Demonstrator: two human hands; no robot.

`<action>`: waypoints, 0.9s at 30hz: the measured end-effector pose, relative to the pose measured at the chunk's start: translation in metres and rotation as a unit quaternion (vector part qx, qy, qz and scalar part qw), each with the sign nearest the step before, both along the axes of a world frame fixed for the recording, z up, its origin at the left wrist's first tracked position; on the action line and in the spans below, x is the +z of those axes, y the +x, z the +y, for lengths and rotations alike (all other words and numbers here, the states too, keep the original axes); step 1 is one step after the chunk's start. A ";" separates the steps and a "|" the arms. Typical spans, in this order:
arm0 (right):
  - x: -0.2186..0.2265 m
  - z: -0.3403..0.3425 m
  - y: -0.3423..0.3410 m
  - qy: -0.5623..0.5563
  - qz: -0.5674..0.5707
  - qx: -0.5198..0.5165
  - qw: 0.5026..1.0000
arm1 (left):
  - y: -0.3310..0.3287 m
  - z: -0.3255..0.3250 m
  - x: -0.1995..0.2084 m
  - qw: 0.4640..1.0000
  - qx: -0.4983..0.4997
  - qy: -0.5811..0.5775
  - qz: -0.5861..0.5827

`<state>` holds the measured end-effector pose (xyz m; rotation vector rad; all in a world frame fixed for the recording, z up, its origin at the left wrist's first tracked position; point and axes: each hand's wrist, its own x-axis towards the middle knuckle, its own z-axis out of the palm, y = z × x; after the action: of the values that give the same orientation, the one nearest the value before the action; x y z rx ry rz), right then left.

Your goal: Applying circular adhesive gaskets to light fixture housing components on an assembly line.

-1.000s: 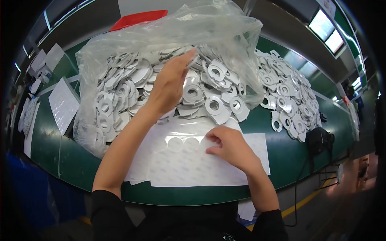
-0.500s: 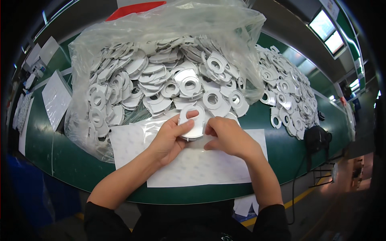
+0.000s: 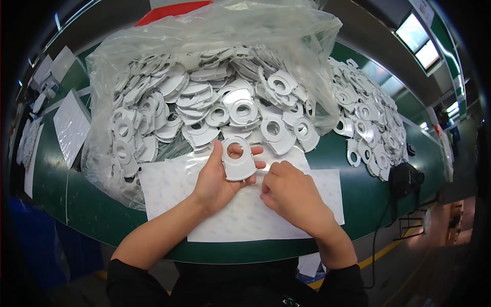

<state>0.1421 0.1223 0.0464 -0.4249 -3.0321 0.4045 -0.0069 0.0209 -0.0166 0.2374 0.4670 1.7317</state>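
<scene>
My left hand (image 3: 210,185) holds a white plastic part (image 3: 240,169), flat with a round hole at one end and small tabs along its edge. The thumb lies along the part's left side, and the fingers reach behind it and show past its right edge. Just to the right, my right hand (image 3: 294,194) is curled with its fingertips drawn together, apart from the part. Whatever those fingers may pinch is hidden. Both hands are above white paper sheets (image 3: 215,227). Beyond them, a large clear plastic bag (image 3: 169,38) lies open, full of similar white parts (image 3: 197,134).
A second heap of white parts (image 3: 368,111) lies on the green table (image 3: 204,252) at the right. Beside it stands a black bag-like object (image 3: 405,179) with a cable hanging down. A plastic-wrapped white packet (image 3: 71,125) leans at the left. Something red (image 3: 171,12) shows behind the bag.
The white part has tilted and shifted slightly left and down, and my left thumb has moved from its face to its side. My right hand has dropped a little, its fingers more curled.
</scene>
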 end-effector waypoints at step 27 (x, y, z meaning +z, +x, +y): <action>-0.024 0.019 -0.027 -0.584 0.192 -0.082 0.785 | 0.008 -0.004 0.014 0.987 -0.021 -0.097 0.128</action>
<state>0.1155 0.1412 0.0225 -0.5164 -1.9576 2.0223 0.0014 0.0172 -0.0030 0.3286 0.8077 1.6089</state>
